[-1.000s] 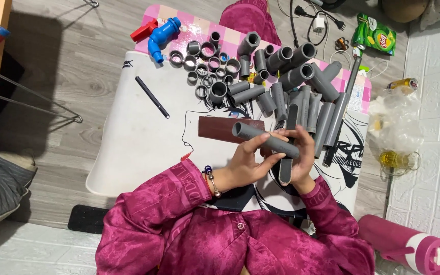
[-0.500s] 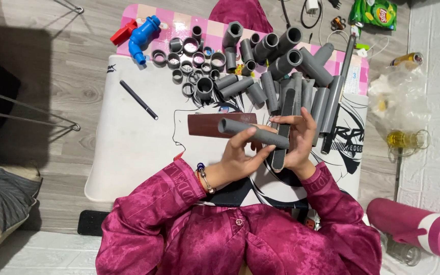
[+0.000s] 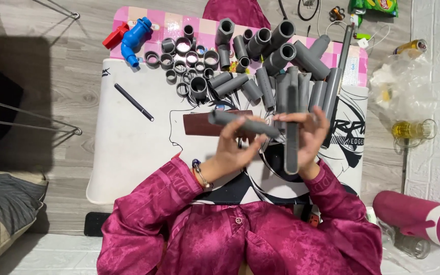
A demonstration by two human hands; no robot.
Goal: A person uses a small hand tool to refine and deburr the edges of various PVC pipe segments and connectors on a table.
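Observation:
My left hand (image 3: 236, 148) grips a grey plastic pipe (image 3: 243, 124) that lies crosswise, its open end pointing left. My right hand (image 3: 309, 137) holds a second grey pipe (image 3: 292, 130) that stands lengthwise, crossing the first one near its right end. Both hands hover above a white mat (image 3: 128, 153) with a drawn figure on it. Under the pipes lies a dark red-brown flat strip (image 3: 199, 125). Magenta sleeves cover both arms, and a bead bracelet (image 3: 199, 172) sits on the left wrist.
Several grey pipe lengths and fittings (image 3: 260, 61) are heaped at the mat's far edge, with short rings (image 3: 184, 56) to their left. A blue and red valve (image 3: 131, 38) and a black pen (image 3: 134, 102) lie left. A pink bottle (image 3: 421, 219) and a plastic bag (image 3: 401, 86) sit right.
Both hands have lifted the two pipes slightly higher and nearer the camera. The lengthwise pipe in my right hand now stands more upright against the crosswise one.

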